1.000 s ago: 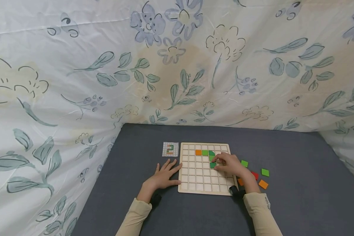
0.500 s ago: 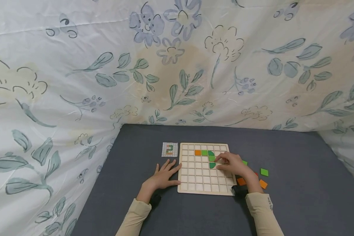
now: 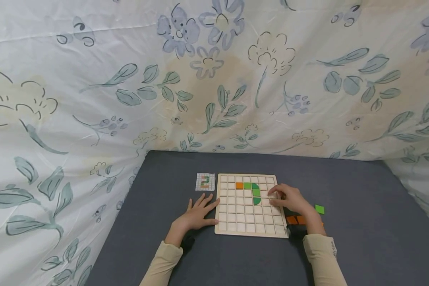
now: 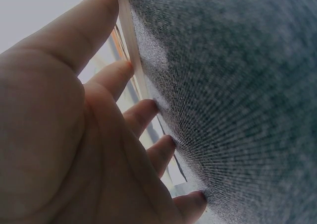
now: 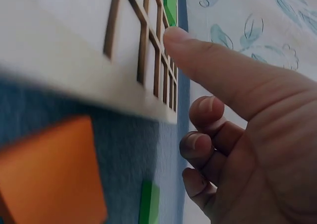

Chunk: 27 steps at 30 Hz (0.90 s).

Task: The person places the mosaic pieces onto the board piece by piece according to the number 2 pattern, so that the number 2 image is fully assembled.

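A wooden grid board (image 3: 236, 230) lies on the dark cloth. In its upper part sit an orange square tile (image 3: 239, 185), a light green tile (image 3: 247, 185), a dark green rounded tile (image 3: 255, 186), another light green tile (image 3: 256, 193) below that, and a second dark green rounded tile (image 3: 257, 201). My left hand (image 3: 196, 216) is spread flat, fingertips at the board's left edge. Over the right side of the board hovers my right hand (image 3: 294, 199), fingers loosely bent with nothing between them; in the right wrist view its thumb (image 5: 198, 55) points toward the board.
A small pattern card (image 3: 205, 182) with a printed grid lies left of the board's top corner. Right of the board are loose tiles: orange ones (image 3: 291, 220) partly under the right wrist, and a green one (image 3: 319, 209). A floral curtain (image 3: 214, 99) hangs behind.
My right hand has left the lower dark green rounded tile and moved right, leaving it in its cell. The left hand stays where it was.
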### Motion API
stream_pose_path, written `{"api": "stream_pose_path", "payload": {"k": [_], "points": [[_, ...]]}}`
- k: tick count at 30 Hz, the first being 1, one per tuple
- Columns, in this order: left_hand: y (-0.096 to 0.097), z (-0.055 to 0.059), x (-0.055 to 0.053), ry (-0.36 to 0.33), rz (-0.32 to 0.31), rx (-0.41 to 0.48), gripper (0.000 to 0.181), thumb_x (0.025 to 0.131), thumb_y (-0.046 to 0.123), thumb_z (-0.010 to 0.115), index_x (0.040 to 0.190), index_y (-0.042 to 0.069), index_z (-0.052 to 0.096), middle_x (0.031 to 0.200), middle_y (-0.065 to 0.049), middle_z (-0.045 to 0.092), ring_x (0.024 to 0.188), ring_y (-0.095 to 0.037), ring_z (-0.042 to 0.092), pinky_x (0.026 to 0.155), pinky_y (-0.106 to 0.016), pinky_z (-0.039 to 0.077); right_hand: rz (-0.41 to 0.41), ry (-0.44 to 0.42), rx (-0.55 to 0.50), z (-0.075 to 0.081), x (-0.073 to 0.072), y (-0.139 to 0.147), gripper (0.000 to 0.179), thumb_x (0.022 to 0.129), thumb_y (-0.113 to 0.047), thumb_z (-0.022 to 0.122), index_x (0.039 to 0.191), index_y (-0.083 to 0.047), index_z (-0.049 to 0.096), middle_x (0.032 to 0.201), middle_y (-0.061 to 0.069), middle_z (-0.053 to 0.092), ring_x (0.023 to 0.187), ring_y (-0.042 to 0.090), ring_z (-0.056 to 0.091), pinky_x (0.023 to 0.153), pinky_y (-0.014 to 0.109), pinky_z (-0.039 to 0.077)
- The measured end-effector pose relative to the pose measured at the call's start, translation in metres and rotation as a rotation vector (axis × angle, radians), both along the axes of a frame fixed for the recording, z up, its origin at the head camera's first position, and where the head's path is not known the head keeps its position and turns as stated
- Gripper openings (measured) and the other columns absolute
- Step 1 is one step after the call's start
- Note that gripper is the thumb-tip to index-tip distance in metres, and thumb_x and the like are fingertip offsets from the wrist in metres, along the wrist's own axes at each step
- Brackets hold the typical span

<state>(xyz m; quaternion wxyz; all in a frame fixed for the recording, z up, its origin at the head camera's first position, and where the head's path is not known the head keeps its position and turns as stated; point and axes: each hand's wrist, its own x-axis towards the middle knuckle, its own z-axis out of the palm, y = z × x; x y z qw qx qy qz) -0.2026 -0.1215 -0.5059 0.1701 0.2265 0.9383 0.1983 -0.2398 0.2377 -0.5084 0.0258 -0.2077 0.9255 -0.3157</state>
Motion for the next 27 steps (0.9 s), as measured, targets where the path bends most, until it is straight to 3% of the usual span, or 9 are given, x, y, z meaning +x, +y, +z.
{"api": "stream_pose_path", "payload": {"k": [14,27], "points": [[0.0,0.0,0.001,-0.004,0.001,0.007,0.072,0.087,0.05,0.056,0.148,0.024,0.027,0.155,-0.007,0.017,0.143,-0.033,0.005,0.107,-0.066,0.0,-0.092,0.03,0.077,-0.002,0.001,0.026,0.028,0.081,-0.026,0.073,0.106,-0.016,0.067,0.073,0.003,0.039,0.063,0.014,0.03,0.057,0.03,0.023],[0.0,0.001,0.002,-0.01,0.002,0.021,0.072,0.087,0.05,0.056,0.148,0.024,0.027,0.155,-0.007,0.016,0.143,-0.033,0.004,0.108,-0.065,-0.001,-0.165,0.018,0.144,0.001,0.005,0.047,0.034,0.08,-0.028,0.073,0.111,-0.014,0.066,0.078,0.002,0.047,0.066,0.014,0.037,0.059,0.031,0.025]]}}
